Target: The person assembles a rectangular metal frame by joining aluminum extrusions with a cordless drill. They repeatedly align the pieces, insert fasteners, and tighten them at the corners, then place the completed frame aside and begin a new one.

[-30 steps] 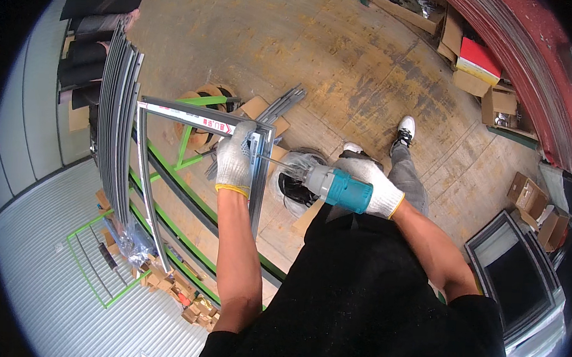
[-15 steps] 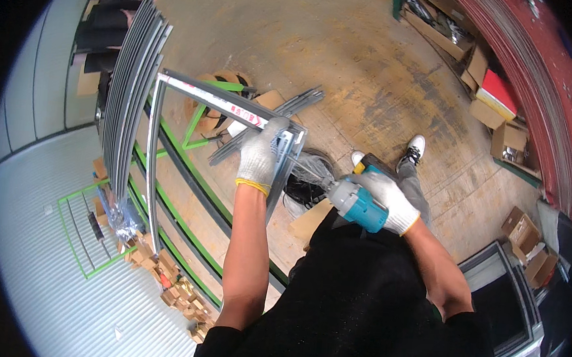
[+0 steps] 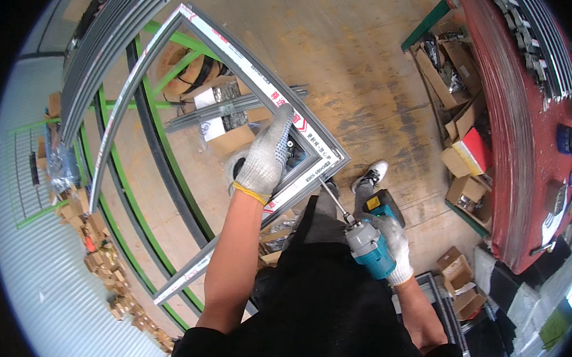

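Observation:
A grey metal frame point(image 3: 241, 60) with white and red protective film is tilted in front of me, one mitred corner pointing right. My left hand point(image 3: 263, 160), in a white knit glove with a yellow cuff, is closed round the frame's upper bar close to that corner. In my gloved right hand point(image 3: 395, 251) is a teal and grey cordless power drill point(image 3: 372, 249). Its long, thin bit point(image 3: 335, 196) points up-left, with the tip at the outer edge of the corner. Whether the tip touches the metal I cannot tell.
A green rack with dark rails point(image 3: 162, 150) stands at left beneath the frame, beside stacked grey profiles point(image 3: 112, 50). Cut profiles point(image 3: 238, 109) and cardboard lie on the floor. Along the right runs a red-covered bench point(image 3: 516, 161), with open cardboard boxes point(image 3: 462, 75) beside it.
The frame has turned so its filmed face and corner show more fully. My right hand has brought the drill lower, its bit now at the corner's outer edge. The head view has shifted.

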Action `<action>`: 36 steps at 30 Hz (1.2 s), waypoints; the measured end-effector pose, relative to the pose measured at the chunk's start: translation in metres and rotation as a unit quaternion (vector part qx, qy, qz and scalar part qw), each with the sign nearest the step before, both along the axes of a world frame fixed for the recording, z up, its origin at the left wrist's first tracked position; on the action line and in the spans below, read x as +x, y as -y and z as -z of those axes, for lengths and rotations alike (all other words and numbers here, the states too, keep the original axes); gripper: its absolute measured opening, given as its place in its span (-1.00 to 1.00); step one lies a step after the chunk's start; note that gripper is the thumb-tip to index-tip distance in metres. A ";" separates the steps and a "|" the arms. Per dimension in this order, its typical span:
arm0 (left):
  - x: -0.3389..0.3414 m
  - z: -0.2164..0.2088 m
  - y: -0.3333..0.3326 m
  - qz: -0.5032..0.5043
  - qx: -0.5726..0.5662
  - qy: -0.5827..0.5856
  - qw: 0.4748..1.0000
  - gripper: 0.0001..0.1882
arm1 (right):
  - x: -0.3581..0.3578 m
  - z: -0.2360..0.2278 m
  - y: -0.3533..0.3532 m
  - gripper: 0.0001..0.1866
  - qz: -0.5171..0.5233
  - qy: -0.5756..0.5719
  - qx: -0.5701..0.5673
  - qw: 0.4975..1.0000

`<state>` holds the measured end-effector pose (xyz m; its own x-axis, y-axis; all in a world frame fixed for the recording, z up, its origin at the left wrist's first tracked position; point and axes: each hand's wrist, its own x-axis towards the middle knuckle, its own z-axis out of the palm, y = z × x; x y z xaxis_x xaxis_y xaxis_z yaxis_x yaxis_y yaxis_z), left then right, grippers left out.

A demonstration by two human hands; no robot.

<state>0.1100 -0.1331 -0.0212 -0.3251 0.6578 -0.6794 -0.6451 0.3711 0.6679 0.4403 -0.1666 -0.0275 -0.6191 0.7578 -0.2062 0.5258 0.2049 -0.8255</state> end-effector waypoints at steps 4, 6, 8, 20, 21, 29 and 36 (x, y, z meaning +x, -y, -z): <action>-0.002 0.010 0.004 -0.012 -0.040 0.026 0.999 -0.46 | -0.001 0.000 0.005 -0.36 -0.007 0.030 -0.005 1.000; -0.002 0.012 0.004 -0.018 -0.022 0.025 0.999 -0.45 | -0.001 0.001 0.006 -0.35 -0.005 0.038 -0.023 0.999; 0.000 0.010 0.004 -0.016 -0.007 0.022 1.000 -0.43 | -0.001 0.002 0.006 -0.34 0.005 0.034 -0.015 0.999; 0.022 -0.034 -0.014 0.169 -0.069 -0.214 0.960 -0.49 | -0.007 -0.003 0.011 -0.30 -0.024 0.007 0.073 0.997; 0.020 -0.033 -0.012 0.165 -0.091 -0.214 0.958 -0.53 | -0.007 -0.002 0.014 -0.35 -0.021 0.010 0.088 0.996; 0.004 -0.029 0.005 0.134 -0.063 -0.260 0.954 -0.49 | 0.029 0.009 0.034 -0.53 -0.028 0.013 0.066 0.997; -0.013 -0.035 0.056 0.181 -0.136 -0.298 0.927 -0.32 | 0.063 0.024 0.020 -0.65 -0.017 -0.020 0.018 0.999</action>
